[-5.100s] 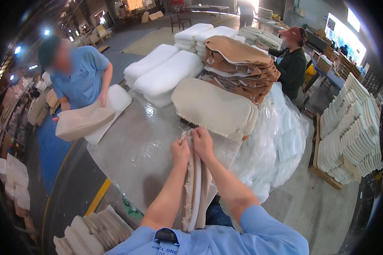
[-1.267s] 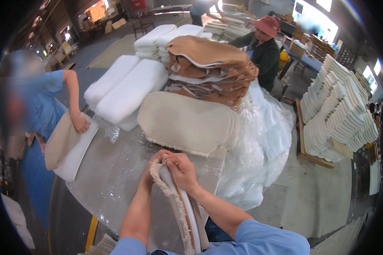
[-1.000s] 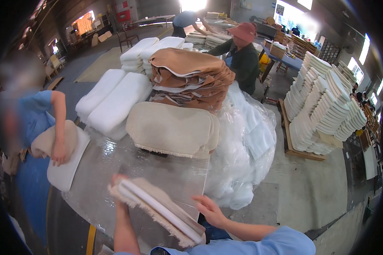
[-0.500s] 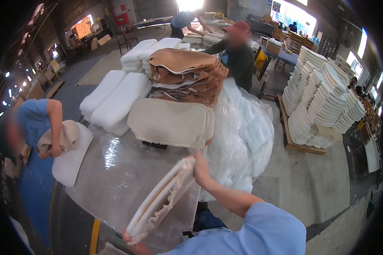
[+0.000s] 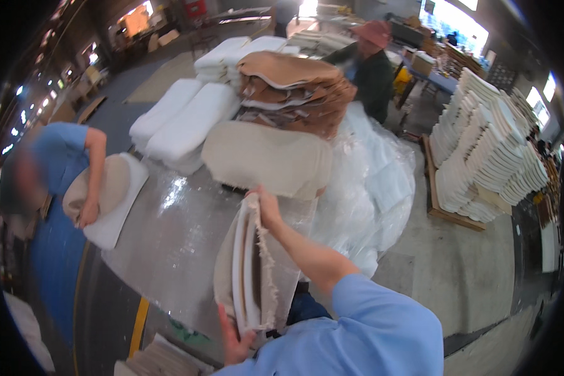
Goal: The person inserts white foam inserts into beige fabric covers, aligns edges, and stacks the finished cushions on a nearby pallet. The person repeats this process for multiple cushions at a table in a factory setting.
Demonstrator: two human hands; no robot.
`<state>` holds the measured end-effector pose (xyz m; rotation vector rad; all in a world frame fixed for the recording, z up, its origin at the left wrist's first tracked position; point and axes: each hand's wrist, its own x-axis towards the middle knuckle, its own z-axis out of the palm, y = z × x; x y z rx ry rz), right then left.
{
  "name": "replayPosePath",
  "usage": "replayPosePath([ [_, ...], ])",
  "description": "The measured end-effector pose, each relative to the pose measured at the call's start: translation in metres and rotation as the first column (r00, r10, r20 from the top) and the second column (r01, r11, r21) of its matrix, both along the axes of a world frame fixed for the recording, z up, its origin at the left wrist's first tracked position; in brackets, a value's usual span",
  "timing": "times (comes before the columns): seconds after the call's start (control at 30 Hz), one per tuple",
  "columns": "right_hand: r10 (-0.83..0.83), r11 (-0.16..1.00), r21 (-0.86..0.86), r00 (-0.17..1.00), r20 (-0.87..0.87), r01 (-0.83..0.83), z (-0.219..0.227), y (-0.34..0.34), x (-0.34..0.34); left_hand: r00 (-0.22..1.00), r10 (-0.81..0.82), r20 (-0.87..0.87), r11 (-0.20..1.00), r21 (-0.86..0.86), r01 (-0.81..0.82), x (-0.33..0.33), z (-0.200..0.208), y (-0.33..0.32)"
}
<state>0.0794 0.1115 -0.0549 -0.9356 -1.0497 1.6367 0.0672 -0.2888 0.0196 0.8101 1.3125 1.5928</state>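
Observation:
Between my two hands, a cushion pad (image 5: pixel 249 269) stands on its edge, with white padding layers and a brown core line showing between beige fabric sides. Frayed threads run down its right edge. My right hand (image 5: pixel 266 210) grips its far end. At the near end, my left hand (image 5: pixel 235 338) holds the pad with the thumb along the side. Just beyond my right hand lies a stack of beige fabric covers (image 5: pixel 263 156), with a pile of brown covers (image 5: pixel 297 94) behind it. Plastic sheeting covers the table (image 5: pixel 163 244) under the pad.
White foam pads (image 5: pixel 188 128) lie at the table's far left. Bunched clear plastic (image 5: pixel 373 188) fills the right side. A co-worker (image 5: pixel 62 163) at left handles a beige cover on a white pad; another (image 5: pixel 373 75) stands beyond the brown pile. White pads are stacked on a pallet (image 5: pixel 460 219).
The cushion pad has swung from a slant to nearly straight away from me, and its layered edge has opened wider. My left hand has come to the right. The view has shifted.

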Motion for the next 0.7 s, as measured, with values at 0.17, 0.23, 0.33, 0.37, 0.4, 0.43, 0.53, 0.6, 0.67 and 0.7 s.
replayPosePath([
  [0.17,0.052,0.998,0.041,0.995,-0.083,-0.049,0.017,-0.039,0.009,0.996,-0.057,-0.071,0.998,0.03,0.059,-0.046,-0.002,0.089],
  [0.23,0.056,0.991,0.121,0.996,-0.066,-0.048,0.021,-0.06,0.008,0.996,-0.041,-0.075,0.996,0.071,0.047,-0.054,0.006,0.141],
  [0.33,0.09,0.972,0.213,0.995,0.046,-0.098,0.021,-0.081,0.014,0.988,0.048,-0.144,0.997,0.068,-0.039,-0.07,-0.001,0.211],
  [0.37,0.1,0.96,0.255,0.992,0.075,-0.116,0.023,-0.085,0.015,0.98,0.101,-0.172,0.994,0.051,-0.093,-0.078,-0.01,0.226],
  [0.4,0.103,0.948,0.289,0.989,0.109,-0.131,0.023,-0.086,0.017,0.973,0.135,-0.187,0.991,0.011,-0.135,-0.082,-0.016,0.241],
  [0.43,0.105,0.932,0.33,0.984,0.143,-0.147,0.023,-0.082,0.018,0.964,0.17,-0.204,0.984,-0.022,-0.178,-0.086,-0.018,0.257],
  [0.53,0.114,0.962,0.221,0.97,0.214,-0.162,0.032,-0.06,0.028,0.927,0.175,-0.331,0.971,-0.098,-0.218,-0.085,-0.017,0.289],
  [0.6,-0.014,0.962,0.265,0.953,0.302,-0.07,0.043,-0.059,0.024,0.911,0.163,-0.379,0.97,-0.108,-0.219,-0.095,-0.021,0.3],
  [0.67,0.033,0.981,0.164,0.923,0.383,-0.103,0.041,-0.044,0.028,0.852,0.03,-0.523,0.972,-0.185,-0.147,-0.111,-0.021,0.313],
  [0.7,0.062,0.986,0.113,0.906,0.42,-0.12,0.04,-0.037,0.028,0.809,-0.036,-0.587,0.966,-0.227,-0.121,-0.118,-0.021,0.317],
])
